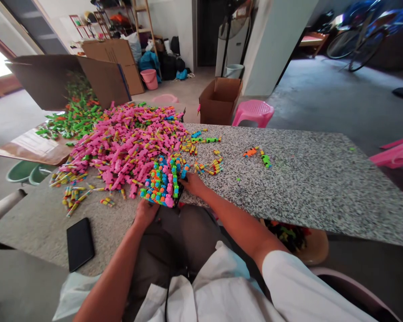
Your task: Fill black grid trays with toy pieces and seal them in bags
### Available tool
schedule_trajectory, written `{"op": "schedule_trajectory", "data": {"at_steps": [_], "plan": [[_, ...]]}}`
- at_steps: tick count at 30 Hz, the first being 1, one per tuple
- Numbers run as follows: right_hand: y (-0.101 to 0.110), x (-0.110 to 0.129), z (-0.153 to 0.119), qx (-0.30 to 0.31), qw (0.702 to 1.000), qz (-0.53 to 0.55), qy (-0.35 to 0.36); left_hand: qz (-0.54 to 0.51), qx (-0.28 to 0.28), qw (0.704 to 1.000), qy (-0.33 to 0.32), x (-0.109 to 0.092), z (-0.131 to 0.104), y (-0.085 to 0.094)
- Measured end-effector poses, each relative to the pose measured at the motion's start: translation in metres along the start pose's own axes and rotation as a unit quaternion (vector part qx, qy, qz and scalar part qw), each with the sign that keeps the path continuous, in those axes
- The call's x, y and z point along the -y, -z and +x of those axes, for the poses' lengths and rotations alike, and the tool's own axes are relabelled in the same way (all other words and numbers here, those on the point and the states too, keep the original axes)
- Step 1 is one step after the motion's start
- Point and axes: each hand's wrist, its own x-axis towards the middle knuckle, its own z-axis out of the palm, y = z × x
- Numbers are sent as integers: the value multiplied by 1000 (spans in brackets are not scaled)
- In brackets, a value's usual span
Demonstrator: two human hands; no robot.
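At the near edge of the stone table, a dark tray or holder packed with rows of small blue, green, orange and pink plastic pieces point(161, 182) is tilted between my hands. My left hand point(147, 212) is closed on its lower left edge. On its right side, my right hand point(192, 184) grips the edge; the fingertips are partly hidden. Just beyond lies a large heap of pink plastic toy pieces point(127, 138) mixed with yellow-and-red tubes. More loose yellow-and-red tubes point(216, 167) lie beyond my right hand, with an orange piece point(250, 152) and a green piece point(265, 159) farther right.
A black phone or tablet point(80, 244) lies at the left on the granite table point(309, 183). Green and orange pieces point(75, 114) spill from an open cardboard box point(100, 80). Past the table are a brown carton point(220, 107), a pink stool point(254, 109) and a pink bucket point(149, 79).
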Motion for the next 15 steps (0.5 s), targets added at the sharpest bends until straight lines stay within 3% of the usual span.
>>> {"op": "schedule_trajectory", "data": {"at_steps": [6, 15], "plan": [[5, 8, 2, 26, 999, -30, -7, 13, 9, 1000, 10, -5, -1, 2], [-4, 13, 5, 38, 994, -99, -16, 8, 13, 1000, 22, -5, 0, 2]]}}
